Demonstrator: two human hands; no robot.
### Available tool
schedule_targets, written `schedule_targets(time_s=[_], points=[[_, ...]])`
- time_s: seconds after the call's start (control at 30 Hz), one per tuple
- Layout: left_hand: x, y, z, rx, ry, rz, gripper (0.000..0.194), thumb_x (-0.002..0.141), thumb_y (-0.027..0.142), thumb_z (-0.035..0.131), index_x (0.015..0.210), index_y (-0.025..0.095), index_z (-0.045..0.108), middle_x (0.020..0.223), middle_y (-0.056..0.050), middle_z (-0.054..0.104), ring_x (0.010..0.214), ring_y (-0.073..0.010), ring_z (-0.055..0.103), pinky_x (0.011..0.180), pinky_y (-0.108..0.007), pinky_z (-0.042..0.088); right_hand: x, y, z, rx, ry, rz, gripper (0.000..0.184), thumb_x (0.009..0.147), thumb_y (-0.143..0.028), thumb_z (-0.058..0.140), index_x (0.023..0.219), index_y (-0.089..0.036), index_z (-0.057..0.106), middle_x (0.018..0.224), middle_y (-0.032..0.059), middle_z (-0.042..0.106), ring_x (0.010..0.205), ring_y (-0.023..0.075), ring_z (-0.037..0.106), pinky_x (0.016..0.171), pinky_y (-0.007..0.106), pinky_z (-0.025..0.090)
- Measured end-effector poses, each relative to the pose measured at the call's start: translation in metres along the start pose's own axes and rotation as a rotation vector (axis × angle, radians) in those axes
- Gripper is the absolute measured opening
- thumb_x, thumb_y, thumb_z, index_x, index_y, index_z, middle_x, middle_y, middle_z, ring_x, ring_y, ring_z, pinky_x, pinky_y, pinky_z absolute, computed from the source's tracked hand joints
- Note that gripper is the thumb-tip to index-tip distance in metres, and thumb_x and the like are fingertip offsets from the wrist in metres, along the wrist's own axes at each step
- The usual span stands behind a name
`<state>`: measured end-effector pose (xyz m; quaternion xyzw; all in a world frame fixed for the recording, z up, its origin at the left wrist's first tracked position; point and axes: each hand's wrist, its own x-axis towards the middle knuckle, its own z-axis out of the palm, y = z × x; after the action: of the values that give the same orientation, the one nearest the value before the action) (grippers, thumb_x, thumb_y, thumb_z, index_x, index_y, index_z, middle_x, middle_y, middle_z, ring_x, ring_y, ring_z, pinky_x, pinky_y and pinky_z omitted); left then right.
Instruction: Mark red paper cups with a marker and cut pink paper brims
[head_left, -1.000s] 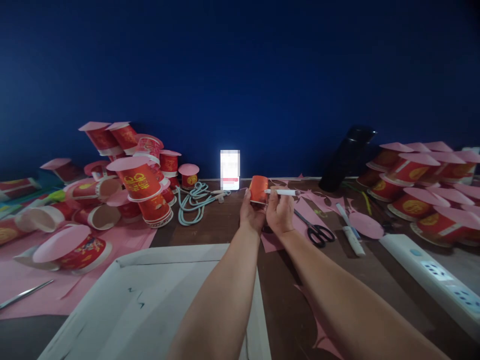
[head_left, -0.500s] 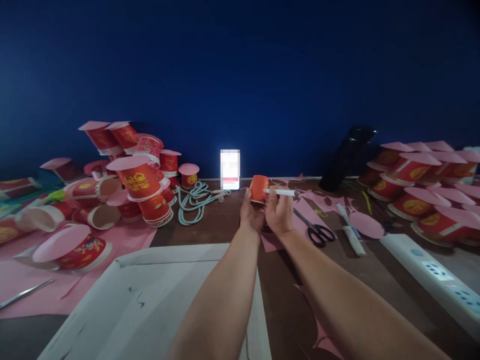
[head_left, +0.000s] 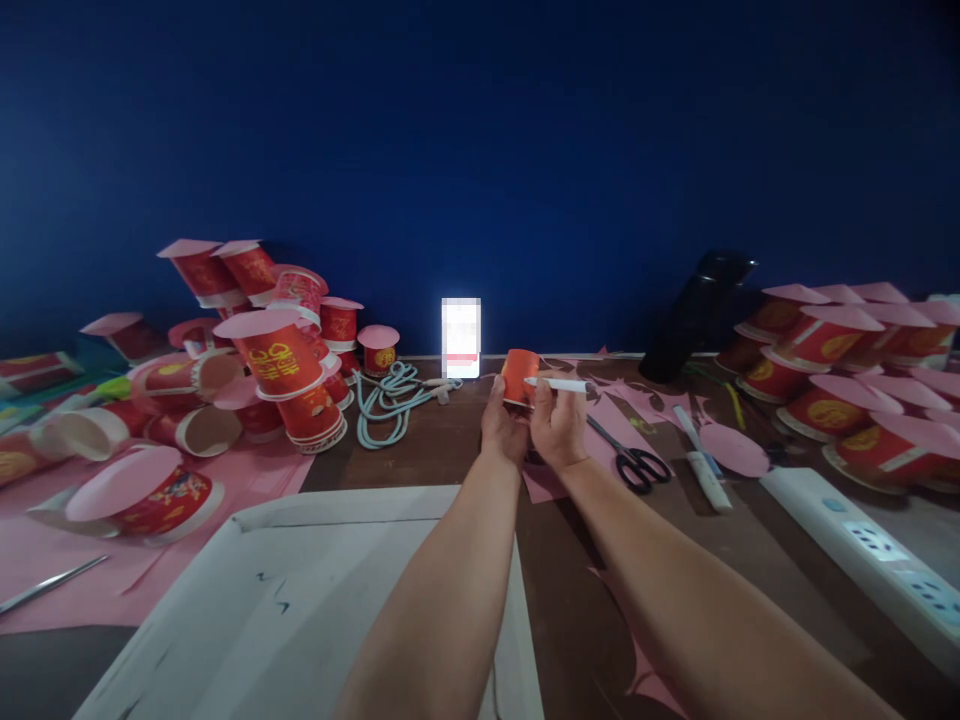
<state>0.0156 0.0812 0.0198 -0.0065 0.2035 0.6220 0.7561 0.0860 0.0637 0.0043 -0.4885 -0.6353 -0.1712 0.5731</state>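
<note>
Held up at the middle of the view is a red paper cup (head_left: 519,372). My left hand (head_left: 502,430) is closed round its lower left side. A white marker pen (head_left: 566,385) sits in the pinched fingers of my right hand (head_left: 557,425), its left end pointing at the cup's right side. Whether the tip touches the cup is too small to tell. Just right of my right hand, black-handled scissors (head_left: 637,465) lie on pink paper scraps (head_left: 621,400).
Red cups with pink paper tops pile up at left (head_left: 277,355) and right (head_left: 840,415). A white tray (head_left: 360,505) lies in front. Around stand a lit phone (head_left: 460,340), coiled cable (head_left: 386,405), black bottle (head_left: 686,315), glue stick (head_left: 707,482) and power strip (head_left: 862,540).
The cup has shifted very slightly to the right in my left hand, and the marker's left end has moved a little with it. Everything else looks the same.
</note>
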Motion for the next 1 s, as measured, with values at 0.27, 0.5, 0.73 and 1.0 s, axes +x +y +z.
schedule_targets(time_s=[0.27, 0.5, 0.73, 1.0], points=[[0.0012, -0.0008, -0.0014, 0.032, 0.000, 0.009, 0.023, 0.086, 0.029, 0.055, 0.103, 0.015, 0.062, 0.080, -0.004, 0.068, 0.065, -0.0119, 0.062, 0.069, -0.023, 0.051, 0.0000, 0.0013, 0.0002, -0.036, 0.015, 0.001, 0.018, 0.094, -0.027, 0.041, 0.096, -0.018, 0.056, 0.089, 0.0099, 0.066, 0.090, 0.0220, 0.060, 0.083, 0.040, 0.044], [0.0000, -0.0010, -0.0005, 0.049, -0.017, 0.025, 0.023, 0.088, 0.028, 0.052, 0.103, 0.014, 0.062, 0.080, -0.005, 0.068, 0.066, -0.0122, 0.064, 0.072, -0.024, 0.052, -0.0006, -0.0001, 0.0001, -0.023, -0.020, -0.030, 0.018, 0.093, -0.026, 0.041, 0.096, -0.018, 0.057, 0.092, 0.0106, 0.066, 0.092, 0.0219, 0.060, 0.084, 0.040, 0.045], [0.0029, -0.0010, -0.0028, 0.027, -0.021, -0.002, 0.026, 0.086, 0.030, 0.055, 0.104, 0.013, 0.063, 0.088, -0.008, 0.069, 0.078, -0.0144, 0.066, 0.078, -0.025, 0.053, -0.0001, 0.0008, -0.0001, 0.018, 0.015, 0.035, 0.020, 0.094, -0.028, 0.042, 0.099, -0.019, 0.058, 0.098, 0.0111, 0.066, 0.098, 0.0218, 0.059, 0.088, 0.042, 0.045], [0.0014, -0.0012, -0.0020, 0.036, -0.052, -0.008, 0.025, 0.090, 0.031, 0.050, 0.098, 0.012, 0.063, 0.081, -0.006, 0.068, 0.071, -0.0129, 0.065, 0.077, -0.024, 0.052, 0.0002, -0.0017, -0.0009, 0.042, -0.031, 0.012, 0.019, 0.093, -0.027, 0.042, 0.100, -0.019, 0.059, 0.099, 0.0110, 0.066, 0.097, 0.0216, 0.060, 0.088, 0.042, 0.045]])
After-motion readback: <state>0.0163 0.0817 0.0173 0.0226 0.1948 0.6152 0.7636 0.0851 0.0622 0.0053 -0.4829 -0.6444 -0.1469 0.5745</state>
